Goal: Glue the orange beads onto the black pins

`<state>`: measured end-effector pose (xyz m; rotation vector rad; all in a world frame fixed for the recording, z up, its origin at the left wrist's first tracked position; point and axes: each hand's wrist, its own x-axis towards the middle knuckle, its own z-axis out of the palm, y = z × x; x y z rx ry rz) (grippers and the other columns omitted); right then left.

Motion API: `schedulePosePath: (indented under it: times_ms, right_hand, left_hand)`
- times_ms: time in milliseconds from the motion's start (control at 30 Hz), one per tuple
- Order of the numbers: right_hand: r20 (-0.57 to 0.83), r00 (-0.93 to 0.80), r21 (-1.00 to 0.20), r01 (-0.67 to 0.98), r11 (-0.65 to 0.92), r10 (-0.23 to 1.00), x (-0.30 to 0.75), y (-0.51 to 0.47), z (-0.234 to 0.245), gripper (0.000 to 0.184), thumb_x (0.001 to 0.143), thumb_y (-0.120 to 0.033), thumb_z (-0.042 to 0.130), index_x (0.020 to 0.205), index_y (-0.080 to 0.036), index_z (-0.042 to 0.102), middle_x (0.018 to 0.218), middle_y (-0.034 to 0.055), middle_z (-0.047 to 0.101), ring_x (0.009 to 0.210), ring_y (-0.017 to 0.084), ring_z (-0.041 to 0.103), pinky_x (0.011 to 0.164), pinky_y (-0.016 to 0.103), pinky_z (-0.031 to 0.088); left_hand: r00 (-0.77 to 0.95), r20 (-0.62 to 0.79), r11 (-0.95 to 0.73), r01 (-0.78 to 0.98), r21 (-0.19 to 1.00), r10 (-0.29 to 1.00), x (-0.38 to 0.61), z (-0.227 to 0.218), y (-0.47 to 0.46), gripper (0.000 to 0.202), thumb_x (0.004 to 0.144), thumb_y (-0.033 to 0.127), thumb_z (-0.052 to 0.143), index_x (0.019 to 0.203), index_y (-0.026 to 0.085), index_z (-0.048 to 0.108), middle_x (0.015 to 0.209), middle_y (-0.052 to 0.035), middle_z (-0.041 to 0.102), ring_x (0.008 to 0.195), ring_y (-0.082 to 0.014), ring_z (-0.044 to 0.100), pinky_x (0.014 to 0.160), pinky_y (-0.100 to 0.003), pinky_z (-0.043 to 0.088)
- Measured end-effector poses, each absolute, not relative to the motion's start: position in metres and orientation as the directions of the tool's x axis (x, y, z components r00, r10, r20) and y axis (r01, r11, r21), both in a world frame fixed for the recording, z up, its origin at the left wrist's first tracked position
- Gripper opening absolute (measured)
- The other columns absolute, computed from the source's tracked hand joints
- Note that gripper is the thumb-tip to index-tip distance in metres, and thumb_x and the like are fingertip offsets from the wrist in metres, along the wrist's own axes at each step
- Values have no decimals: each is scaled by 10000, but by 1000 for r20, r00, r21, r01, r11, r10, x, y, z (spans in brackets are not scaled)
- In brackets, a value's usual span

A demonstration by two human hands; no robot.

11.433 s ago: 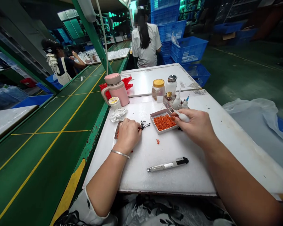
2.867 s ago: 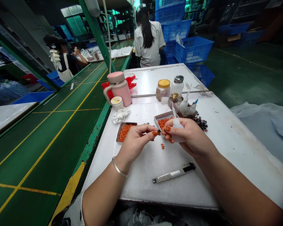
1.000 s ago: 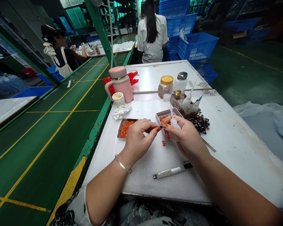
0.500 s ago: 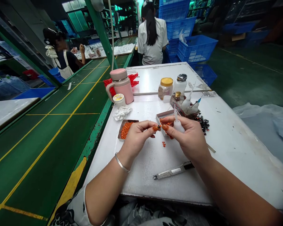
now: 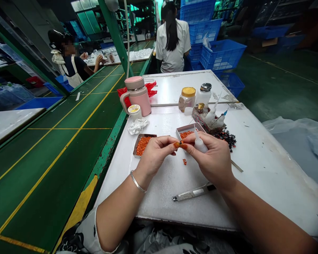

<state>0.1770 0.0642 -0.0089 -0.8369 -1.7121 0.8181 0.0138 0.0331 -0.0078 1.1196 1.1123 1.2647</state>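
My left hand and my right hand meet above the white table, their fingertips together. The left thumb and forefinger pinch a tiny black piece. My right hand holds a small white squeeze bottle, its thin nozzle pointing up. Below the left hand lies a metal tray of orange granules. A pale box of the same granules sits behind the fingertips. Loose orange bits lie under them. A heap of small black parts lies right of the box.
A pink mug and a crumpled tissue stand at the table's left side. A yellow-lidded jar and a small tray of bottles stand behind. A marker-like tool lies near the front. A green workbench runs along the left.
My hands have drawn closer, and the fingertips now touch around the black piece. The white bottle leans further to the left than half a second ago.
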Motion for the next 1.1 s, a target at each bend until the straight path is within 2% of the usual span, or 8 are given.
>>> schedulePosePath:
  times_ms: [267, 400, 533, 733, 933, 1100]
  right_hand:
    - [604, -223, -729, 233, 644, 765, 177, 62, -12, 139, 870, -259, 676, 748, -192, 679, 744, 22, 669, 703, 162, 610, 665, 299, 456]
    - [665, -236, -671, 226, 706, 708, 176, 63, -14, 77, 873, -228, 667, 802, -204, 684, 775, 25, 688, 752, 173, 637, 709, 308, 487]
    - [666, -248, -668, 222, 711, 703, 176, 64, -14, 29, 857, -231, 688, 878, -219, 705, 837, 30, 719, 807, 193, 668, 754, 330, 517]
    - [720, -202, -624, 231, 747, 664, 177, 65, -13, 224, 829, -198, 721, 1049, -238, 716, 1000, 44, 744, 931, 200, 687, 851, 346, 536]
    - [743, -199, -604, 211, 768, 639, 175, 63, -13, 112, 848, -182, 688, 935, -239, 730, 917, 43, 738, 878, 195, 685, 797, 343, 545]
    - [746, -192, -601, 217, 769, 637, 174, 62, -13, 96, 842, -164, 689, 905, -230, 715, 875, 36, 733, 855, 189, 676, 818, 342, 536]
  left_hand:
    - [-2, -29, 28, -167, 985, 1000, 15, -7, 33, 198, 725, 346, 808, 762, 157, 762, 738, -20, 677, 651, -95, 551, 626, -222, 461]
    - [35, -79, 85, -219, 972, 996, 15, -6, 32, 223, 705, 348, 822, 766, 144, 757, 749, -28, 674, 641, -89, 553, 624, -217, 468]
    - [38, -95, 101, -262, 960, 995, 13, -7, 33, 242, 687, 351, 836, 765, 139, 749, 754, -31, 675, 645, -90, 558, 635, -219, 482]
    - [37, -82, 89, -247, 965, 996, 13, -7, 33, 240, 687, 358, 834, 761, 147, 746, 730, -21, 658, 637, -92, 561, 635, -228, 485]
    - [32, -83, 88, -239, 967, 996, 15, -5, 32, 249, 680, 368, 835, 746, 147, 742, 743, -30, 667, 647, -99, 552, 638, -237, 481]
    - [45, -76, 85, -244, 966, 996, 15, -5, 32, 239, 684, 363, 834, 739, 149, 744, 727, -23, 664, 639, -93, 558, 633, -229, 471]
